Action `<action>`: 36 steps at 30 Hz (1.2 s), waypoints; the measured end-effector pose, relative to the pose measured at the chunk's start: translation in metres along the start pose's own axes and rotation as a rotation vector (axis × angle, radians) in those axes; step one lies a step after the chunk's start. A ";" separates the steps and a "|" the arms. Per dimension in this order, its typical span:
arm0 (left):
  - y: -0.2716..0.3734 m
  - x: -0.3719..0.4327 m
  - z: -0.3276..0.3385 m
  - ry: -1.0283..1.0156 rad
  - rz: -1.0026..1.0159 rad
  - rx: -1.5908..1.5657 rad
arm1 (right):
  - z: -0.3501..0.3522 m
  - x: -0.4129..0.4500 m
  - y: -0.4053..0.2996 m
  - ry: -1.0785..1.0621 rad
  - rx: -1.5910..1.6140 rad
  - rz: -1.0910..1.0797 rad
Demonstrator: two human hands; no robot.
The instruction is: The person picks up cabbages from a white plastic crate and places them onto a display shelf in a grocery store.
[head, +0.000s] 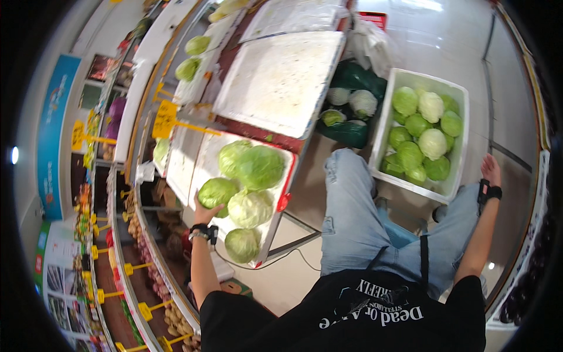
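My left hand [206, 212] grips the near-left side of a green cabbage [217, 192], its thumb across the front. This cabbage rests among several others on a white foam board [202, 171] with a red edge. A paler cabbage [250, 208] sits right beside it, and a larger green one [260, 167] lies behind. Closest to me on the board is another pale cabbage [242, 245]. My right hand [491, 170] hangs beside my knee, holding nothing, fingers extended. Between my legs and the floor beyond stands a white foam box [462, 132] of several cabbages [409, 155].
A dark green bag [354, 134] holds net-wrapped produce [363, 104] next to the box. Beyond the cabbages lies a stained white foam board [281, 83]. A yellow price tag [165, 119] sticks out over the stand. Produce shelves [154, 268] curve along the left.
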State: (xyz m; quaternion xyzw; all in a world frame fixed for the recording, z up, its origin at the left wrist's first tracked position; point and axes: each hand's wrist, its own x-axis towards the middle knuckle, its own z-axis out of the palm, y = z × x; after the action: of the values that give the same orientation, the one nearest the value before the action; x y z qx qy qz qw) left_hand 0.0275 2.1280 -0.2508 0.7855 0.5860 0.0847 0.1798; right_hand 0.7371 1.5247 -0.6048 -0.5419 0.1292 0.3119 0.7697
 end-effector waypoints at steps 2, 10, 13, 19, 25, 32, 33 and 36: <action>-0.015 -0.006 -0.002 0.078 -0.004 -0.022 | 0.020 -0.005 0.000 0.027 -0.025 0.023; -0.011 -0.011 -0.001 0.059 0.006 -0.299 | 0.032 -0.009 0.004 0.043 -0.062 0.008; -0.014 -0.004 0.000 0.022 0.011 -0.355 | 0.028 -0.007 0.006 0.047 -0.030 0.018; -0.019 0.001 0.000 -0.050 0.062 -0.234 | 0.031 -0.011 0.002 0.097 -0.038 0.024; -0.021 0.006 -0.016 0.205 -0.185 0.075 | 0.034 0.002 0.010 0.032 -0.015 0.033; 0.274 -0.073 0.000 -0.055 0.679 0.053 | 0.085 -0.022 -0.007 0.102 -0.064 -0.021; 0.306 -0.086 0.002 -0.240 0.715 -0.120 | 0.092 -0.026 -0.008 0.107 -0.063 -0.021; 0.388 -0.089 0.044 -0.757 0.930 -0.364 | 0.087 -0.036 -0.017 0.132 -0.071 -0.071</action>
State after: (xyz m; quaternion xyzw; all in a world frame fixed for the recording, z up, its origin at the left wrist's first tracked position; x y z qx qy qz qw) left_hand 0.3620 1.9388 -0.1366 0.8906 0.0548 -0.0315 0.4503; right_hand 0.7078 1.5883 -0.5403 -0.5923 0.1496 0.2524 0.7504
